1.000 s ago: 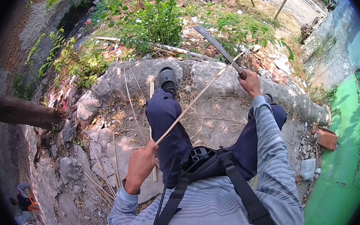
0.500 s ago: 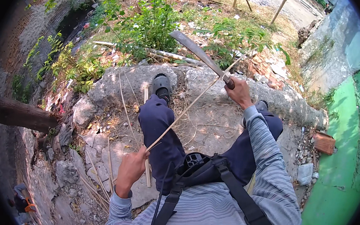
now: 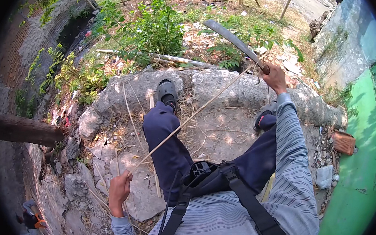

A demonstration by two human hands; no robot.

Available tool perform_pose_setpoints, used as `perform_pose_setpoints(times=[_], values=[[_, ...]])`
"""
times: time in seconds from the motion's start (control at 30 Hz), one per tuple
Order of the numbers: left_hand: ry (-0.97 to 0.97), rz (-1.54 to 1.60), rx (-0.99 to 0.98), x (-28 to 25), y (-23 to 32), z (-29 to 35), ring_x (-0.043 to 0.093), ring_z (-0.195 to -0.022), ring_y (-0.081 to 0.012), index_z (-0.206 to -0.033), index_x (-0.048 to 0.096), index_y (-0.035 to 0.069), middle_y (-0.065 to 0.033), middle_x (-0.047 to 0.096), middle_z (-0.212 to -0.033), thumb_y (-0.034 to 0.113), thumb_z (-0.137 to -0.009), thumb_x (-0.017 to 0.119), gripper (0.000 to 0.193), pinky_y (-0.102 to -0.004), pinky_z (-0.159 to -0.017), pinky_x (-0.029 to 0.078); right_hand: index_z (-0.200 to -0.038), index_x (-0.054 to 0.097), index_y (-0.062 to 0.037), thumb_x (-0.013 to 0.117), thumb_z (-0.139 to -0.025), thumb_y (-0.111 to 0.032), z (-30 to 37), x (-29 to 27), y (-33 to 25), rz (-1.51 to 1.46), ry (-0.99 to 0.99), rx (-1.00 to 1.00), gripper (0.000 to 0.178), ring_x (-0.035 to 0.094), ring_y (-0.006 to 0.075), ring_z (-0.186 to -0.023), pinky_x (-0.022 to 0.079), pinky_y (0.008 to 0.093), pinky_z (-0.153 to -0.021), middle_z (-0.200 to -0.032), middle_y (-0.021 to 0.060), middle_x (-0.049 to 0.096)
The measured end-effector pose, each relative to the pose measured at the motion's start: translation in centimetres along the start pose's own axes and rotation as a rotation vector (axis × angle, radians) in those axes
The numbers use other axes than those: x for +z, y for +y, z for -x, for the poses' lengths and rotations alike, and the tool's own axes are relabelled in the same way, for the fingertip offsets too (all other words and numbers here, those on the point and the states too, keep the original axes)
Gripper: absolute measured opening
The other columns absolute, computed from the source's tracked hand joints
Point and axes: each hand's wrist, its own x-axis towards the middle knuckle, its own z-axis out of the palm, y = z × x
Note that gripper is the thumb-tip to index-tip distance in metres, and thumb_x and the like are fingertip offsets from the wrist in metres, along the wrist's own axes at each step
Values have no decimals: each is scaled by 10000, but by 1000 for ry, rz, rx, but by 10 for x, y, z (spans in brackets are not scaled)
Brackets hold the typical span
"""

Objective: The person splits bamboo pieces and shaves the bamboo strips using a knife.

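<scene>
My right hand is closed around the wooden handle of a machete, its long, slightly curved blade pointing up and to the left. Stretched slantwise over my left knee is a thin, pale strip of what looks like bamboo. Its near end is pinched in my left hand, low on the left. The far end reaches the blade close to the handle, where a thin curl hangs down below my right hand. Whether the fingers of that hand also touch the strip is hidden.
Loose strips lie on the cracked ground around my feet. A rough concrete ledge runs beyond my shoes, with shrubs behind it. A log juts in at left. An orange-brown brick sits at right; another person is at lower left.
My right hand and the machete have moved up and to the right. My left hand has moved down and left, and more of the strip now stretches between them.
</scene>
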Motion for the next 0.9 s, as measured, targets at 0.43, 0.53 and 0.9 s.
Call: perform_pose_setpoints(times=[0.43, 0.53, 0.9], values=[[131, -274, -154, -49, 89, -22, 538, -1262, -377, -1405, 533, 47, -160, 566, -1336, 425, -710, 924, 883, -501, -1114, 377, -910, 734, -85, 711, -813, -294, 10, 22, -26, -68, -164, 5, 232, 699, 413, -821, 545, 520, -748, -849, 204, 720], [361, -197, 134, -41, 150, -67, 535, -1269, -389, -1415, 526, 48, -170, 556, -1345, 474, -707, 911, 911, -509, -1118, 380, -857, 706, -49, 704, -805, -270, 8, 24, -33, -126, -188, 7, 227, 670, 409, -762, 518, 509, -722, -805, 215, 688], [117, -245, 268, 41, 166, -144, 631, -911, -319, -935, 601, 67, -101, 589, -954, 291, -1066, 563, 262, -485, -699, 512, -879, 706, 12, 721, -848, -314, 0, 15, -33, -393, -317, 99, 328, 659, 307, -722, 503, 430, -718, -791, 180, 705]])
